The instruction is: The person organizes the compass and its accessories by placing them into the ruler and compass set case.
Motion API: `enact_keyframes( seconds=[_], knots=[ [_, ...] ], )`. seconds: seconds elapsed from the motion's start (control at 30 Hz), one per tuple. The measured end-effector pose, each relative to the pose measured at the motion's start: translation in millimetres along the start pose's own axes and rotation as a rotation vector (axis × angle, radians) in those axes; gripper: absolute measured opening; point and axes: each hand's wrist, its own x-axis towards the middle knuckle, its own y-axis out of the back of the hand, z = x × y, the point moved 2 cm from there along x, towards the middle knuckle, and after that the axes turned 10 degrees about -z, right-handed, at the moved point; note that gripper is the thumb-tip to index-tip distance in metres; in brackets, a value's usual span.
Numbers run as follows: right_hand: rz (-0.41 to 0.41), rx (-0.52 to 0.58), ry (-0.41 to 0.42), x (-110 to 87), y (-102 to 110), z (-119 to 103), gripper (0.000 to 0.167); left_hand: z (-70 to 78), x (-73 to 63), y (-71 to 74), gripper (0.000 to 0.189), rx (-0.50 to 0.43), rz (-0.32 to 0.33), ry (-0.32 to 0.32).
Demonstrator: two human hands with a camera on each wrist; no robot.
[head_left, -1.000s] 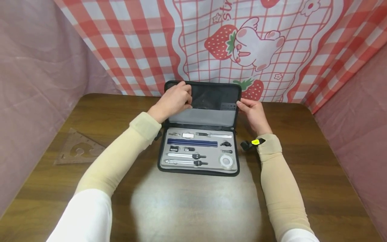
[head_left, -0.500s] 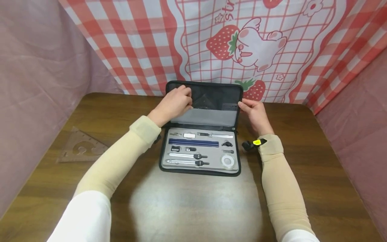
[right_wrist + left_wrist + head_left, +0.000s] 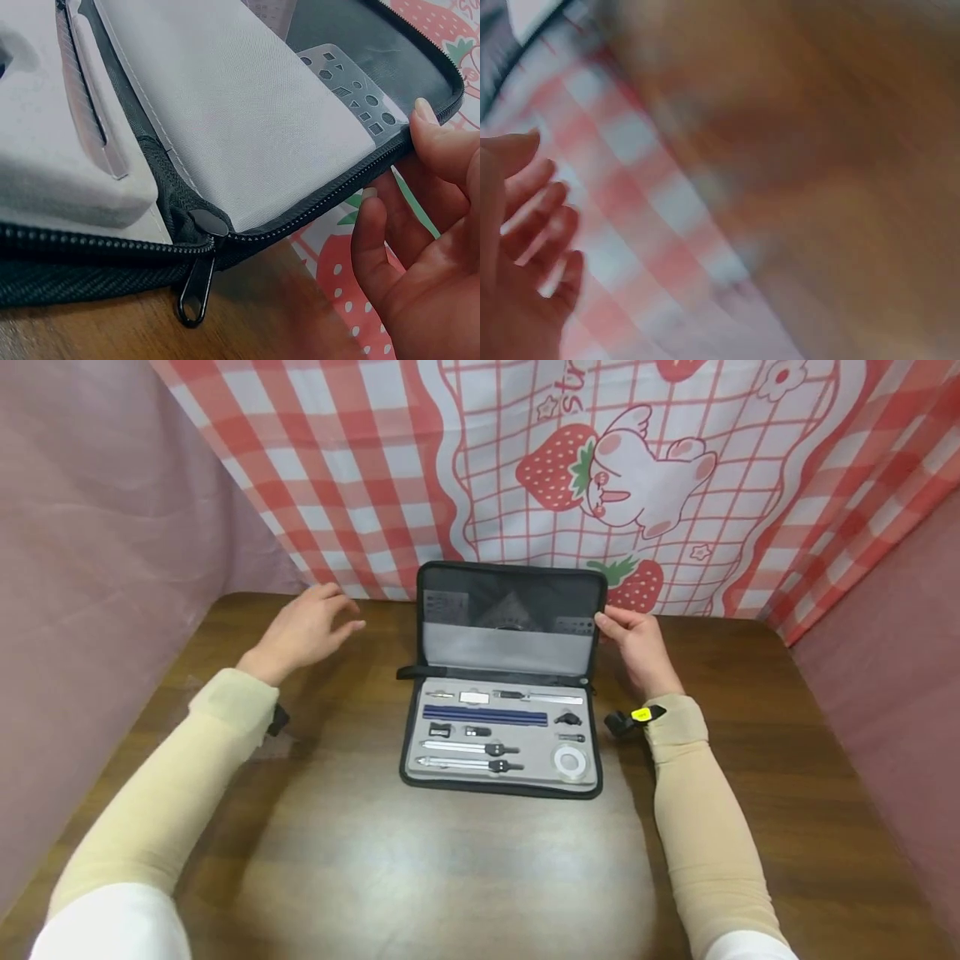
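A black zip case (image 3: 501, 790) of drawing instruments lies unfolded, its lid propped up against the cloth behind. My right hand (image 3: 640, 647) pinches the lid's right edge between thumb and fingers; the right wrist view shows this beside a stencil (image 3: 352, 94) in the grey lid pocket (image 3: 202, 97). Left of the case, my left hand (image 3: 303, 631) is in the air with loosely bent fingers, holding nothing. A clear triangular ruler (image 3: 508, 612) and another stencil (image 3: 447, 607) also show in the pocket. In the tray sit compasses (image 3: 461, 747), blue pencils (image 3: 485, 716) and a round clear container (image 3: 570, 762).
Under my left forearm lies a clear set square (image 3: 273, 746), mostly hidden. A red-and-white checked cloth (image 3: 360, 485) hangs right behind the wooden table (image 3: 420, 868). A strap (image 3: 411, 672) sticks out at the case's left, and a zip pull (image 3: 196, 292) hangs at its right corner.
My left hand has left the lid pocket and moved to the left, uncovering the left stencil and the strap. The right hand keeps its hold on the lid edge.
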Motion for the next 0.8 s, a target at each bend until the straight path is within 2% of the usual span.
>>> enact_keyframes(
  seconds=[0.1,0.2,0.27,0.33,0.43,0.5,0.6,0.8],
  knots=[
    [0.008,0.01,-0.015,-0.9,3.1,-0.2,0.038,-38.4,-29.8,0.1,0.049,-0.062,-0.148,0.125],
    [0.0,0.001,-0.023,-0.8,3.1,0.3,0.038,-70.2,-62.4,0.5,0.074,-0.138,-0.303,0.222],
    [0.002,0.011,-0.023,-0.6,2.9,0.8,0.035,-85.1,-82.9,0.5,0.092,-0.175,-0.402,0.251],
    [0.002,0.006,-0.018,-0.2,2.1,1.0,0.032,-95.4,-102.2,0.6,0.107,-0.185,-0.484,0.254],
    [0.0,0.02,-0.012,0.6,1.0,1.0,0.031,-102.8,-125.7,0.8,0.119,-0.191,-0.555,0.233],
    [-0.002,0.017,-0.01,0.7,0.7,0.3,0.032,-104.5,-135.4,0.4,0.123,-0.178,-0.556,0.215],
    [-0.001,0.017,-0.01,0.5,0.2,-0.3,0.031,-104.3,-143.1,-0.9,0.118,-0.164,-0.516,0.188],
    [0.016,0.064,0.005,0.4,-1.5,0.7,0.022,-99.7,-140.9,-3.7,0.076,-0.076,-0.439,0.103]
  ],
)
